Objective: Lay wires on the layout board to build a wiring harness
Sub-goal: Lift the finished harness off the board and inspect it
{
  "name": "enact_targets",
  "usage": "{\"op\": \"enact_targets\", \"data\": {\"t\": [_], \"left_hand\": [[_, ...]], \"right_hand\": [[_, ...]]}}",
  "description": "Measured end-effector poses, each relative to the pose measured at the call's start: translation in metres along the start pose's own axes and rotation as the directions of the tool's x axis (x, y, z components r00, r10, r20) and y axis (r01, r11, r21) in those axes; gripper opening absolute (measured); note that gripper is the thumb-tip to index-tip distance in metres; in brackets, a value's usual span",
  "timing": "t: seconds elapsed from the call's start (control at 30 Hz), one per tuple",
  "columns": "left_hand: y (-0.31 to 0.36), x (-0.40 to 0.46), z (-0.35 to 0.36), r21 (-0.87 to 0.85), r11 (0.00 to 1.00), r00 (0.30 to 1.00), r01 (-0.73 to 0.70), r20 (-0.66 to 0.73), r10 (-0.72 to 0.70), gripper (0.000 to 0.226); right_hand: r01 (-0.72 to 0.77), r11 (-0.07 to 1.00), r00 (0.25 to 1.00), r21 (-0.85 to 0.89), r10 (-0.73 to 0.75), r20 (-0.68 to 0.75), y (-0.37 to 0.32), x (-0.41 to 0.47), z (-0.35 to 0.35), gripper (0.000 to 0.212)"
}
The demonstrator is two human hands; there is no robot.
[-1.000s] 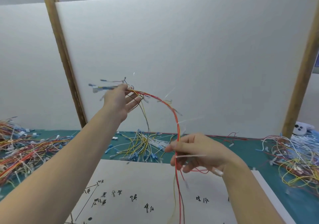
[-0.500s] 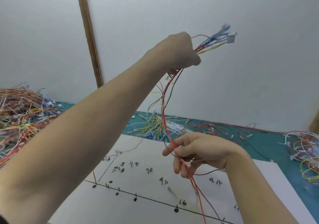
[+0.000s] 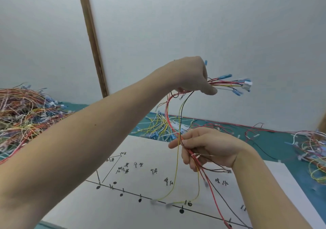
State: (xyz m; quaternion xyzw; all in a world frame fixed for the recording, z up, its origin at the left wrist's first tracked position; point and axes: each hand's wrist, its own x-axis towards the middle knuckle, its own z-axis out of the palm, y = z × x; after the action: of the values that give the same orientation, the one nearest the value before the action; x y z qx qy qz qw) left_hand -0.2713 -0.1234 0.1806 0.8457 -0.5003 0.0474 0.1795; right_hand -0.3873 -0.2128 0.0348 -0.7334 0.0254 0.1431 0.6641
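Left hand, centre frame, fist clamped on wire bundle w/ blue terminal ends sticking out right. Right hand, lower centre-right, fingers curled round the same bundle lower down; loose ends dangle over the board at bottom. Wire piles on table, left & right edges.
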Motion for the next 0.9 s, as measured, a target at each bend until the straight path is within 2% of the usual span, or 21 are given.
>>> {"op": "enact_targets", "data": {"t": [0.13, 0.23, 0.27, 0.33, 0.43, 0.5, 0.57, 0.7, 0.8, 0.9], "left_hand": [[-0.008, -0.003, -0.003, -0.207, 0.977, 0.995, -0.052, -0.099, 0.032, 0.039], [-0.021, -0.01, -0.002, -0.469, 0.867, 0.964, -0.168, -0.263, 0.044, 0.027], [-0.027, -0.013, -0.001, -0.583, 0.788, 0.952, -0.197, -0.305, 0.012, 0.024], [-0.042, -0.015, 0.001, -0.79, 0.57, 0.932, -0.227, -0.346, -0.108, 0.019], [-0.068, -0.018, 0.009, -0.952, 0.188, 0.93, -0.242, -0.282, -0.236, 0.022], [-0.082, -0.021, 0.022, -0.973, -0.003, 0.935, -0.229, -0.219, -0.279, 0.022], [-0.092, -0.026, 0.042, -0.972, -0.135, 0.933, -0.193, -0.139, -0.332, 0.021], [-0.108, -0.037, 0.082, -0.915, -0.392, 0.915, -0.101, 0.069, -0.397, 0.021], [-0.116, -0.041, 0.096, -0.856, -0.513, 0.877, -0.069, 0.193, -0.44, 0.018], [-0.12, -0.043, 0.101, -0.831, -0.555, 0.853, -0.045, 0.257, -0.455, 0.015]], "right_hand": [[0.03, 1.0, 1.0, -0.009, -0.03, 0.001, 0.0, -0.004, -0.003, 0.029], [0.071, 0.996, 0.994, 0.058, -0.066, -0.088, 0.001, -0.006, -0.008, 0.026], [0.087, 0.992, 0.987, 0.096, -0.072, -0.147, 0.0, -0.006, -0.009, 0.024], [0.117, 0.979, 0.956, 0.167, -0.066, -0.285, -0.001, -0.002, -0.011, 0.022], [0.22, 0.938, 0.876, 0.267, -0.07, -0.478, -0.004, 0.005, -0.008, 0.027], [0.369, 0.833, 0.822, 0.413, -0.085, -0.563, -0.007, 0.008, -0.008, 0.029], [0.444, 0.75, 0.804, 0.491, -0.091, -0.588, -0.011, 0.008, -0.007, 0.021], [0.446, 0.752, 0.826, 0.485, -0.137, -0.547, -0.013, 0.006, -0.006, 0.022], [0.422, 0.723, 0.868, 0.548, -0.148, -0.473, -0.015, 0.002, -0.006, 0.026], [0.414, 0.659, 0.903, 0.628, -0.21, -0.374, -0.018, -0.002, -0.007, 0.04]]}}
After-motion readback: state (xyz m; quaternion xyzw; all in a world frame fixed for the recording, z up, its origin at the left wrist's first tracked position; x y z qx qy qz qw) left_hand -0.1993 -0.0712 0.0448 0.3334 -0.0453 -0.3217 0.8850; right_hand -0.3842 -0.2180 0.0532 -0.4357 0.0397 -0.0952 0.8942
